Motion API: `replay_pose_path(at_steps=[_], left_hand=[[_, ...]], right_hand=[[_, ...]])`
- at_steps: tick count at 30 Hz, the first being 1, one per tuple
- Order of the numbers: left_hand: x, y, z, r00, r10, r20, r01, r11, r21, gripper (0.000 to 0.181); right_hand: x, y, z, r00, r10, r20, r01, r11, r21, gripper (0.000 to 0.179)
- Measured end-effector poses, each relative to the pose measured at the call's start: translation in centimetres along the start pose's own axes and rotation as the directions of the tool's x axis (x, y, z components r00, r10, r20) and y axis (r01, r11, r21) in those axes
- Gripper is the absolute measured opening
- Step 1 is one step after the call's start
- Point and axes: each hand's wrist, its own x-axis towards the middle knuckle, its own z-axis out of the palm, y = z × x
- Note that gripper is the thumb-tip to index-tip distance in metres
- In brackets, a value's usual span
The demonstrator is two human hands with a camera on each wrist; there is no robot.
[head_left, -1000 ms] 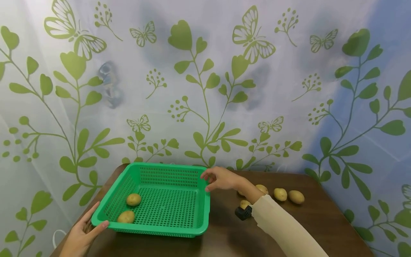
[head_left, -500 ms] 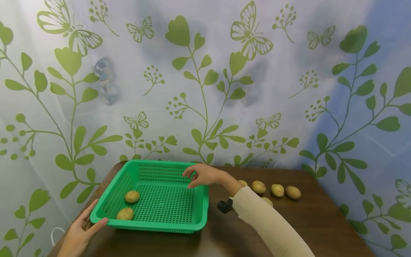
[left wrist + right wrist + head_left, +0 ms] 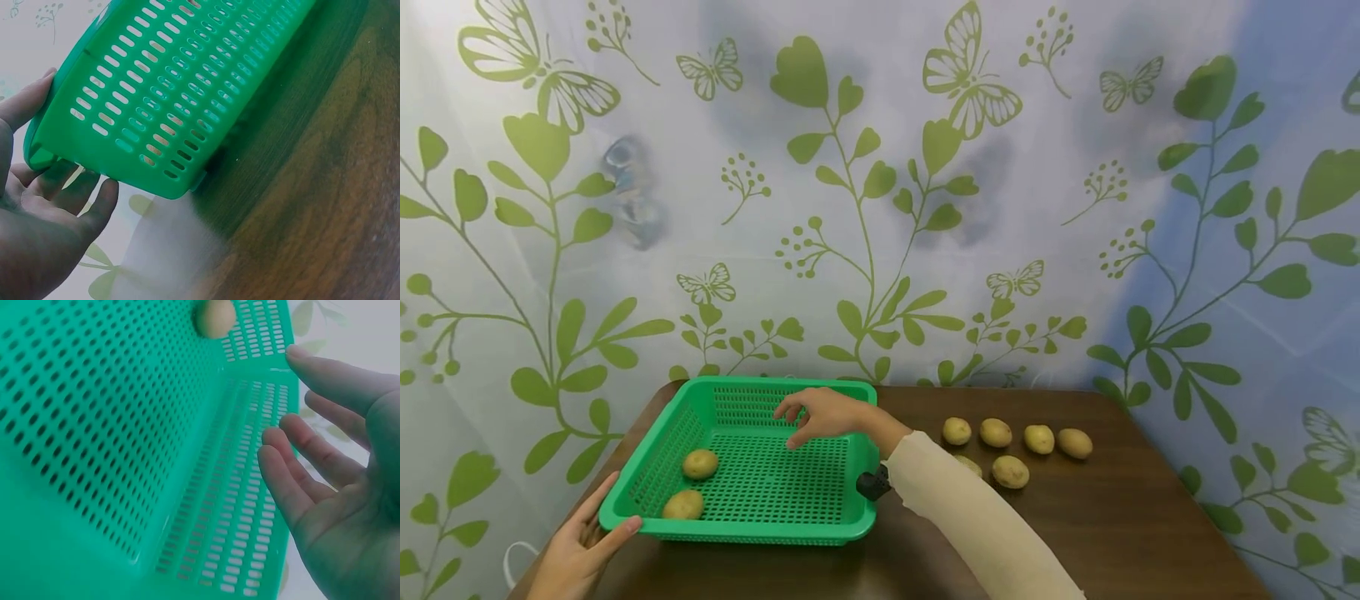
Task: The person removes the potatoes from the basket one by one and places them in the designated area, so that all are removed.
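A green plastic basket (image 3: 752, 532) with slotted walls stands on the left of the table. Two potatoes lie in it, one potato (image 3: 700, 464) by the left wall and another potato (image 3: 682, 505) in the near left corner. My left hand (image 3: 574, 542) grips the near left corner, thumb over the rim and fingers beneath, as the left wrist view also shows at the basket's outer wall (image 3: 144, 100). My right hand (image 3: 829, 414) hovers over the basket's inside, fingers loosely bent and holding nothing. In the right wrist view its fingers are apart, with a potato (image 3: 215, 317) beyond.
Several potatoes (image 3: 1011, 472) lie loose on the brown table (image 3: 1120, 517) to the right of the basket, one partly behind the right sleeve (image 3: 970, 517). A patterned curtain (image 3: 880, 208) hangs behind the table. A white cable (image 3: 512, 567) shows at lower left.
My right hand has moved left from the basket's right rim to over its inside. More of the loose potatoes have come into sight. My left hand stays on the corner; the view has shifted slightly.
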Motion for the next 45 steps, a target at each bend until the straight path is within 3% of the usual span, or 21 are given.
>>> replay_pose_path(at_steps=[6,11,14,19,29,33,38,42,45], left_hand=[[-0.1,0.5,-0.5,1.0,-0.019,0.0,0.019,1.0,0.02,0.084],[-0.5,0.8,-0.9,0.994,-0.108,-0.008,0.108,0.993,0.057,0.088],[-0.7,0.9,-1.1,0.988,-0.153,0.0,0.153,0.988,0.016,0.089],[-0.9,0.9,-1.2,0.985,-0.173,0.004,0.173,0.985,-0.019,0.089],[-1.0,1.2,-0.9,0.998,-0.04,-0.046,0.045,0.992,0.121,0.082],[-0.9,1.2,-0.2,0.999,0.016,-0.052,-0.011,0.995,0.097,0.08],[-0.7,0.8,0.8,0.996,0.056,-0.067,-0.054,0.998,0.024,0.077],[-0.6,0.9,1.1,0.994,0.071,-0.08,-0.072,0.997,-0.011,0.077],[-0.7,1.0,1.1,0.993,0.09,-0.081,-0.094,0.995,-0.045,0.076]], right_hand=[[3.0,-0.7,1.1,1.0,-0.015,0.001,0.015,1.0,0.002,0.05],[5.3,-0.9,2.6,1.0,-0.012,-0.013,0.012,1.0,0.016,0.051],[6.3,-1.0,3.6,1.0,0.01,-0.028,-0.01,1.0,0.025,0.052],[7.8,-1.4,5.1,0.999,0.014,-0.037,-0.014,1.0,0.015,0.054],[10.8,-2.2,7.1,0.998,-0.053,0.039,0.055,0.996,-0.063,0.057],[11.3,-2.2,7.8,0.993,-0.046,0.108,0.055,0.995,-0.081,0.062],[11.8,-2.2,8.6,0.972,-0.057,0.228,0.078,0.993,-0.086,0.07],[12.2,-2.2,8.9,0.956,-0.096,0.278,0.155,0.968,-0.198,0.064],[12.2,-2.1,9.0,0.956,-0.122,0.267,0.196,0.942,-0.272,0.054]])
